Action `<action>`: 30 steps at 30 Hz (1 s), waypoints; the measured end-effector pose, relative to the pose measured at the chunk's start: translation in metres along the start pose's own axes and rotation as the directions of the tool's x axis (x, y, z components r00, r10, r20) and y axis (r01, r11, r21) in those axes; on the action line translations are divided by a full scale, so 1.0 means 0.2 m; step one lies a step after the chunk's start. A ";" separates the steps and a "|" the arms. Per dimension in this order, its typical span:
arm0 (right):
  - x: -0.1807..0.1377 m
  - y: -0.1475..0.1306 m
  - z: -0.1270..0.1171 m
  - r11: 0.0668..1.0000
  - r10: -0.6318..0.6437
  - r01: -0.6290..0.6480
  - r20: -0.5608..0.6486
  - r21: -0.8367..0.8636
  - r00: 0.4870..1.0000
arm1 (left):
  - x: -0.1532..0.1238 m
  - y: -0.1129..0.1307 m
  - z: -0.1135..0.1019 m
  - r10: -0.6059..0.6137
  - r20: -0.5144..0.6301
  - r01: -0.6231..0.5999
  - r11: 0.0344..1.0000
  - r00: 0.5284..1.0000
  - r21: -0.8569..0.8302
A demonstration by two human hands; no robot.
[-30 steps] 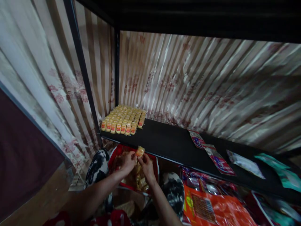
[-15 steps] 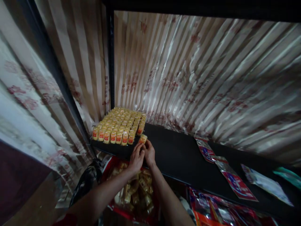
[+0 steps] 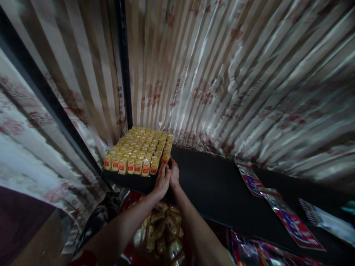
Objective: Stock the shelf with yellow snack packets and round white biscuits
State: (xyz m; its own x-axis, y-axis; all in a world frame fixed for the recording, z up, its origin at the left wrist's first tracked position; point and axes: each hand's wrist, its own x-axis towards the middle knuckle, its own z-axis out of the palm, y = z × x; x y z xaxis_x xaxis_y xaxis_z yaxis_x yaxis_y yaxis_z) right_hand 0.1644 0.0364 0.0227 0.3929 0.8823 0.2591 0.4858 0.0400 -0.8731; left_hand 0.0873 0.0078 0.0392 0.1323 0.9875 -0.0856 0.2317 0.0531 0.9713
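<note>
Small yellow snack packs with red labels (image 3: 130,149) stand upright in tight rows on the black shelf (image 3: 199,177). At the front of the right-hand row, one wrapped snack pack (image 3: 165,156) is held between both hands. My left hand (image 3: 162,181) lies against its near side, fingers pressed together. My right hand (image 3: 174,173) closes round it from the right, partly covering it. Below the shelf edge, under my forearms, an open red bag (image 3: 126,201) holds many loose wrapped packs (image 3: 159,225).
Red flat packages (image 3: 294,221) and a white packet (image 3: 327,218) lie on the shelf to the right. A dark metal post (image 3: 124,66) rises behind the rows, with striped sheeting (image 3: 210,81) along the back. Colourful packaging (image 3: 260,251) sits below the front edge.
Both hands have moved the snack pack away from me, up against the end of the right-hand row. The view has tilted down slightly.
</note>
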 end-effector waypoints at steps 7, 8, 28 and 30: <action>-0.01 0.00 0.03 0.993 0.025 -0.016 -0.076 0.118 0.997 | -0.01 -0.01 0.00 0.011 -0.002 -0.011 0.998 1.000 -0.054; -0.01 0.00 0.03 0.991 0.035 -0.025 -0.069 0.128 0.997 | 0.00 -0.01 0.00 0.003 -0.002 -0.003 0.998 1.000 -0.057; -0.19 0.02 -0.02 0.993 0.077 -0.080 0.035 0.091 0.996 | -0.08 -0.05 0.02 -0.013 -0.083 0.015 1.000 0.996 0.027; -0.26 0.00 -0.04 0.995 0.059 -0.062 0.050 0.077 0.997 | -0.16 -0.07 0.01 0.005 -0.095 0.003 0.997 0.995 0.075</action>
State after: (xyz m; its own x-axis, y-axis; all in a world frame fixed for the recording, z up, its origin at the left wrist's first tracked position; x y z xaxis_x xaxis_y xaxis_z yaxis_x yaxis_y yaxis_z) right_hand 0.1493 -0.0136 0.0128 0.3812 0.9055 0.1865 0.3985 0.0211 -0.9169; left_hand 0.0809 -0.0248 0.0288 0.0415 0.9974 -0.0598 0.3040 0.0444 0.9516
